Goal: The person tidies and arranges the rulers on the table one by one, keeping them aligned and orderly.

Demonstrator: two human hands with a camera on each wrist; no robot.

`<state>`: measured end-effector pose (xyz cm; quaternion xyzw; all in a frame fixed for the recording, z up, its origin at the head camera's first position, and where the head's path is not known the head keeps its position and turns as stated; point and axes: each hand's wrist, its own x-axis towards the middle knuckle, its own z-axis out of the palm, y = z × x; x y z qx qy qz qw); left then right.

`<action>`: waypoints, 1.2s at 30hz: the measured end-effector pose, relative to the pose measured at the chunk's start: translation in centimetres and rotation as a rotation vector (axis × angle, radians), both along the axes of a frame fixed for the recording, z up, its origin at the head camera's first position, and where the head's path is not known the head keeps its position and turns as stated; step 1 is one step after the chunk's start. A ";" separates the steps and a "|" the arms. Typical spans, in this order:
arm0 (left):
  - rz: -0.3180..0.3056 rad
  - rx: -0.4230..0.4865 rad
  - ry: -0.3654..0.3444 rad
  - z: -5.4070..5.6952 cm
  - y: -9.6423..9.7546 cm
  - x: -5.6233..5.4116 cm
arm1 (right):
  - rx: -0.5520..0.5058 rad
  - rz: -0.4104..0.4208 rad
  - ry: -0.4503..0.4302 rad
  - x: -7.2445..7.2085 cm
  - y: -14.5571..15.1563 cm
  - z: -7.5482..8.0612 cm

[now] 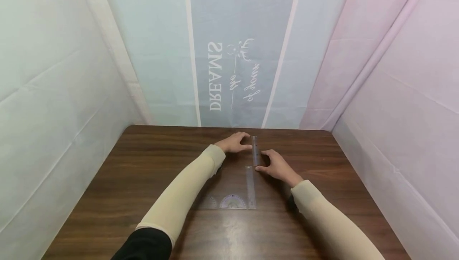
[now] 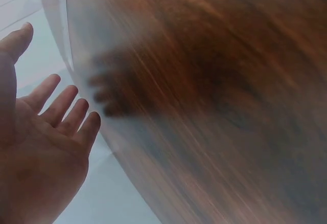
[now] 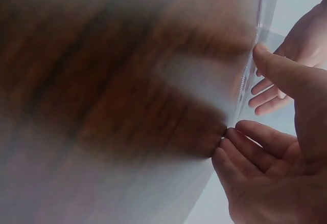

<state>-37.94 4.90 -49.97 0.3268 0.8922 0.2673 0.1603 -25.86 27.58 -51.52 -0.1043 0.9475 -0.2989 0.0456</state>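
Note:
Two clear straight rulers lie on the wooden table in the head view. The far ruler (image 1: pixel 255 151) lies between the hands, its near end close to the top of the near ruler (image 1: pixel 250 188). My left hand (image 1: pixel 234 142) is just left of the far ruler, its fingers spread and holding nothing; the left wrist view shows the open palm (image 2: pixel 51 152). To the right of that ruler is my right hand (image 1: pixel 279 166), its thumb near the ruler's near end. In the right wrist view, its thumb and relaxed fingers (image 3: pixel 250 155) come right up to the ruler's edge.
A clear protractor (image 1: pixel 233 202) lies left of the near ruler's lower end. Beside it is another clear piece with protractor markings (image 1: pixel 211 202), partly hidden by the left sleeve. The brown table (image 1: pixel 107 196) is enclosed by cloth hangings (image 1: pixel 161 53) at the back and sides.

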 end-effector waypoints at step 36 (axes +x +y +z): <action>0.184 -0.169 0.152 -1.3 4.2 -0.3 | 0.040 -0.006 0.086 0.0 -0.3 -0.1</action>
